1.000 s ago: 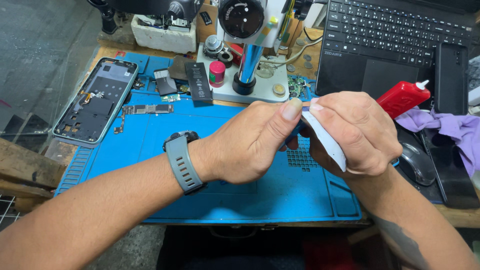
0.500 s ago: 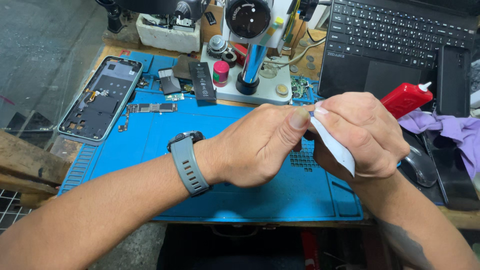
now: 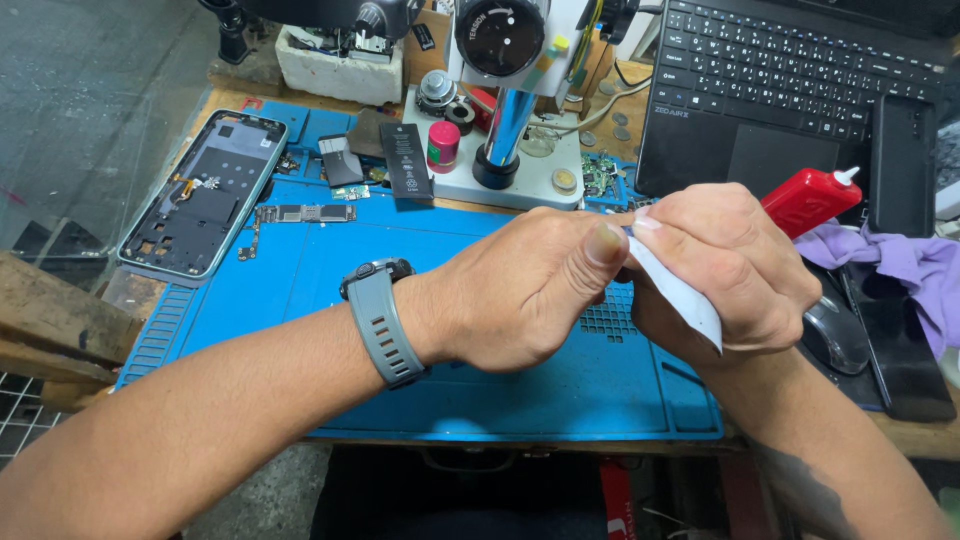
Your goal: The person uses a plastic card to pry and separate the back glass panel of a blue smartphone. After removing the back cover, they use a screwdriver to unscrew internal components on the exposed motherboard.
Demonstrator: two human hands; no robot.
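both hands' (image 3: 530, 285) (image 3: 725, 270) grip hides white strip's (image 3: 685, 295) tip

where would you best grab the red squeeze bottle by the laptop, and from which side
Grip the red squeeze bottle around its wide red body, coming from above. It lies on its side, with the white nozzle pointing up and right toward the dark phone. The right hand, holding a white strip, covers its lower left end, so only the upper body is free.

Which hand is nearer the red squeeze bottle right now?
Right. The right hand, holding a white strip, sits just left of the red squeeze bottle, nearly touching it. The left hand is farther left, over the blue mat.
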